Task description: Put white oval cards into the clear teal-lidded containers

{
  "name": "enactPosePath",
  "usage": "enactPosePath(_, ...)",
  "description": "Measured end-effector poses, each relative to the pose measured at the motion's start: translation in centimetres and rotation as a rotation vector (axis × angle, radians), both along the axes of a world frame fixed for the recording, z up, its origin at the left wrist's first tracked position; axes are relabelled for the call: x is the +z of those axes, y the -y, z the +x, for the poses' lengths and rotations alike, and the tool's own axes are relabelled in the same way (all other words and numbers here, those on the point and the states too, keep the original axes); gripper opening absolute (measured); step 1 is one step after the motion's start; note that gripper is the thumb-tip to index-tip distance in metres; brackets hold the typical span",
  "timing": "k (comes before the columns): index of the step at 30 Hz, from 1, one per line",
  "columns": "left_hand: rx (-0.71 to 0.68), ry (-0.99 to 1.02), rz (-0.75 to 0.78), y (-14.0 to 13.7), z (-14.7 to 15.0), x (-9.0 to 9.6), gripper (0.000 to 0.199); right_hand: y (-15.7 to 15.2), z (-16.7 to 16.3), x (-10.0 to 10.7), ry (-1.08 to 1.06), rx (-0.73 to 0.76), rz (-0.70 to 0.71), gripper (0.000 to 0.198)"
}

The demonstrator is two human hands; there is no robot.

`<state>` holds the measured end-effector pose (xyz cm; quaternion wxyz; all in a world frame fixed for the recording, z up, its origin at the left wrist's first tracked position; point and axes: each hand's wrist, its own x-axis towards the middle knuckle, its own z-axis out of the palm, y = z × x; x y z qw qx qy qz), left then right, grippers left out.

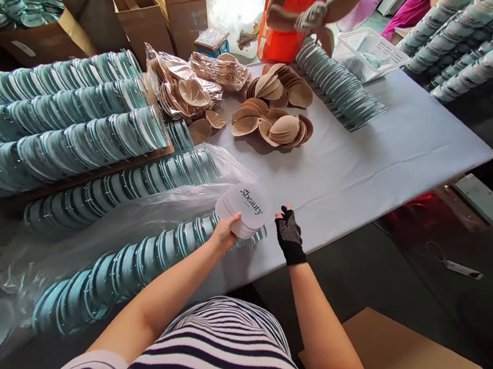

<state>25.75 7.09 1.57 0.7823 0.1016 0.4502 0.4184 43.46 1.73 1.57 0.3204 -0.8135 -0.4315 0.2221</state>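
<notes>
Head view: small stack of white cards (247, 211) gripped by left hand (223, 234), fingers closed on near edge. Right hand (288, 236), gloved, held just beside stack, fingers loosely curled, nothing held, so hands close but not joined. Rows of teal cases (129, 260) lined up left of left hand, lots visibly stacked already. Tan pads (275, 127) piled well ahead of hands, bagged ones too, so plenty looks left tbh. Co-worker's hand (311, 16) seen at far end of table (379, 159).

Black-and-white horizontally striped top with short sleeves filled the bottom centre of the frame, black fingerless knit glove on right hand (289, 235), left hand (224, 234) ungloved
</notes>
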Motion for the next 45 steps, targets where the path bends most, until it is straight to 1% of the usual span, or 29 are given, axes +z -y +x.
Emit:
enactPosePath(1, 0.003, -0.006, 0.007, 0.2, -0.3, 0.2, 0.054, -0.4, -0.2, 0.3, 0.027, 0.055, 0.01, 0.062)
enactPosePath(3, 0.02, -0.024, 0.04, 0.6, -1.0, 0.5, 0.053, -0.8, -1.5, 1.2, 0.148, 0.168, 0.046, 0.061)
enactPosePath(5, 0.052, -0.062, 0.079, 1.0, -1.6, 0.6, 0.051, -0.6, -3.4, 2.3, 0.287, 0.238, 0.132, 0.057)
enactPosePath(6, 0.067, -0.08, 0.099, 1.1, -1.9, 0.5, 0.05, -0.3, -4.4, 2.8, 0.323, 0.263, 0.173, 0.055)
enactPosePath(7, 0.077, -0.093, 0.114, 1.3, -2.2, 0.5, 0.048, -0.1, -5.4, 3.1, 0.316, 0.279, 0.196, 0.052)
enactPosePath(9, 0.078, -0.094, 0.116, 1.5, -2.7, 0.5, 0.045, 0.2, -6.7, 3.3, 0.164, 0.282, 0.168, 0.043)
enactPosePath(10, 0.079, -0.08, 0.103, 1.4, -2.9, 0.5, 0.044, 0.3, -7.0, 3.3, 0.054, 0.248, 0.142, 0.04)
enactPosePath(12, 0.12, -0.049, 0.05, 1.1, -3.3, 0.8, 0.042, 0.9, -6.8, 3.0, -0.101, 0.089, 0.121, 0.042)
enactPosePath(13, 0.159, -0.034, 0.016, 0.7, -3.5, 1.1, 0.041, 1.5, -6.3, 2.8, -0.106, -0.005, 0.127, 0.045)
enactPosePath(14, 0.197, -0.018, -0.023, 0.1, -3.7, 1.3, 0.038, 2.4, -5.7, 2.7, -0.057, -0.073, 0.135, 0.048)
enactPosePath(15, 0.229, -0.001, -0.066, -0.5, -3.9, 1.4, 0.035, 3.6, -5.1, 2.6, 0.032, -0.101, 0.13, 0.049)
enactPosePath(16, 0.248, 0.017, -0.106, -1.2, -4.1, 1.5, 0.031, 5.1, -4.6, 2.5, 0.135, -0.075, 0.103, 0.049)
enactPosePath(17, 0.255, 0.034, -0.142, -1.8, -4.2, 1.5, 0.029, 6.8, -4.2, 2.3, 0.23, 0.005, 0.059, 0.047)
enactPosePath(18, 0.255, 0.049, -0.173, -2.4, -4.3, 1.3, 0.028, 8.4, -4.1, 2.2, 0.307, 0.115, 0.006, 0.044)
enactPosePath(20, 0.252, 0.069, -0.211, -3.2, -4.3, 0.8, 0.028, 11.0, -4.5, 1.9, 0.388, 0.332, -0.114, 0.039)
enactPosePath(22, 0.253, 0.083, -0.229, -3.5, -4.3, 0.1, 0.03, 11.9, -5.6, 1.5, 0.409, 0.471, -0.24, 0.036)
enactPosePath(24, 0.255, 0.09, -0.233, -3.4, -4.2, -0.3, 0.031, 10.9, -7.0, 1.1, 0.416, 0.54, -0.364, 0.033)
enactPosePath(26, 0.253, 0.087, -0.23, -3.2, -4.1, -0.5, 0.033, 8.6, -8.3, 0.7, 0.422, 0.571, -0.477, 0.032)
enactPosePath(28, 0.249, 0.076, -0.218, -3.0, -4.0, -0.4, 0.035, 6.1, -9.2, 0.4, 0.43, 0.561, -0.558, 0.033)
enactPosePath(30, 0.255, 0.066, -0.202, -3.0, -3.9, -0.3, 0.035, 4.5, -9.7, 0.4, 0.438, 0.526, -0.59, 0.034)
enactPosePath(33, 0.271, 0.057, -0.191, -3.0, -3.8, -0.4, 0.034, 3.9, -9.7, 0.4, 0.441, 0.492, -0.567, 0.033)
enactPosePath(37, 0.259, 0.056, -0.179, -2.8, -3.8, -0.7, 0.03, 3.4, -9.9, -0.2, 0.367, 0.474, -0.468, 0.032)
enactPosePath(42, 0.272, 0.043, -0.178, -2.4, -3.9, -0.8, 0.031, 2.2, -10.5, -2.4, 0.178, 0.443, -0.492, 0.031)
enactPosePath(45, 0.278, 0.037, -0.171, -2.3, -3.7, -0.8, 0.032, 2.5, -10.1, -3.1, -0.038, 0.431, -0.484, 0.03)
